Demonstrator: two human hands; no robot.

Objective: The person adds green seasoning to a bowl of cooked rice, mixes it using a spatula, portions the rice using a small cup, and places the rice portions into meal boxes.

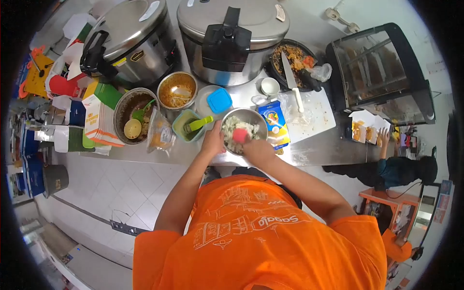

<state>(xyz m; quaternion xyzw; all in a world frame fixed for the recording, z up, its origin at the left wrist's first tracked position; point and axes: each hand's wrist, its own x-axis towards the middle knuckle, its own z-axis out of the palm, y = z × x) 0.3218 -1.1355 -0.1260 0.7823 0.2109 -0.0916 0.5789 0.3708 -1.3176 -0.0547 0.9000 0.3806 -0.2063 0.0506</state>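
Observation:
A steel mixing bowl (264, 128) stands near the front edge of the counter, holding a pale chopped mixture (235, 121). My left hand (212, 140) grips the bowl's left side, fingers closed against its wall. In my right hand (259, 152) is a utensil with a red head, seemingly a spatula (239, 135), its head down in the mixture; my fist hides the handle. Just left of the bowl sits a square plastic tub (181, 126) with a lime-green handled utensil (199, 123) across it. A blue and yellow packet (274, 123) touches the right side.
Two large steel cookers (137, 58) (261, 65) stand behind. A knife (292, 82) lies across a black pan (275, 72) and white cutting board (321, 113). Left are a pot (118, 123), a sauce bowl (195, 82) and blue lid (219, 100). Another person (406, 173) works at far right.

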